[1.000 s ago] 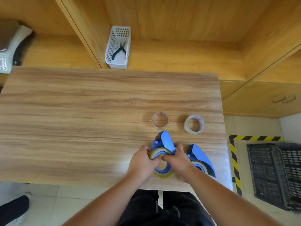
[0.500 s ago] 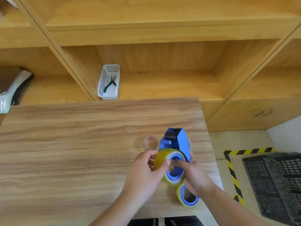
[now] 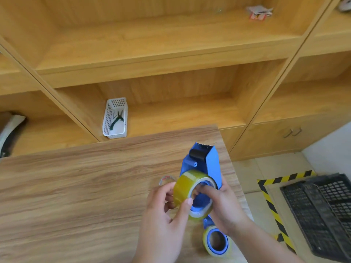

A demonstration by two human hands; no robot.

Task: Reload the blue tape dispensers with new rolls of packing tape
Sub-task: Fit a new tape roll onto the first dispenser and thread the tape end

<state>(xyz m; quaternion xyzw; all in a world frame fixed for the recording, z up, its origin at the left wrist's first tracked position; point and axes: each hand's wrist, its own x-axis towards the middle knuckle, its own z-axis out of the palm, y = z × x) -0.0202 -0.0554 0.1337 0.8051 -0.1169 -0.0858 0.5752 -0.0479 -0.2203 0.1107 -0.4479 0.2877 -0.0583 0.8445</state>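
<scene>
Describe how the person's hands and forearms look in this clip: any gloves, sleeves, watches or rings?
Both hands are bare: the left hand and right hand show no gloves, and no rings show on the visible fingers. Both forearms are bare down to the frame's bottom edge, with no sleeve, watch or wristband in view. Nails look short and unpainted.

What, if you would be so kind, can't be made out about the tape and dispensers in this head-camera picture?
- Second dispenser, head view: the right hand hides most of its body.
- Empty clear core: the left hand and the yellow roll cover its near side.
- Hub of the held dispenser: fingers block it, so whether the roll is fully seated is unclear.
- Printing on the core: too small.
</scene>
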